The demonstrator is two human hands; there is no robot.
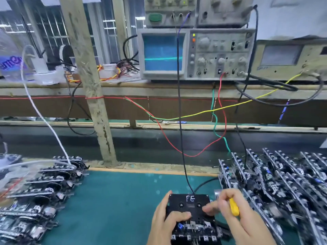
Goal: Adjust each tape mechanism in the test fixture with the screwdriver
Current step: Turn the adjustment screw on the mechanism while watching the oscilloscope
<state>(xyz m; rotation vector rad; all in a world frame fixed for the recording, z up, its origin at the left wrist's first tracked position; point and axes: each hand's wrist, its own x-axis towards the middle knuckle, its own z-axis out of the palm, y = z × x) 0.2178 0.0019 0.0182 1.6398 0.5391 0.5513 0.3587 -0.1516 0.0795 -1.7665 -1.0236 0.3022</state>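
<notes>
A black test fixture (pixel 192 204) marked "PE" lies on the green mat near the bottom edge, with a tape mechanism (pixel 194 230) seated at its near side. My left hand (pixel 165 220) grips the fixture's left edge, thumb lying across its top. My right hand (pixel 235 214) holds a yellow-handled screwdriver (pixel 234 207) in curled fingers, while one fingertip touches the fixture's right side. The screwdriver's tip is hidden behind my hand.
Rows of tape mechanisms are stacked at the right (pixel 276 183) and at the left (pixel 44 188). An oscilloscope (pixel 194 53) with a flat green trace stands on the shelf behind. Red, green, yellow and black wires (pixel 182 121) hang down to the fixture. A wooden post (pixel 95 103) rises mid-left.
</notes>
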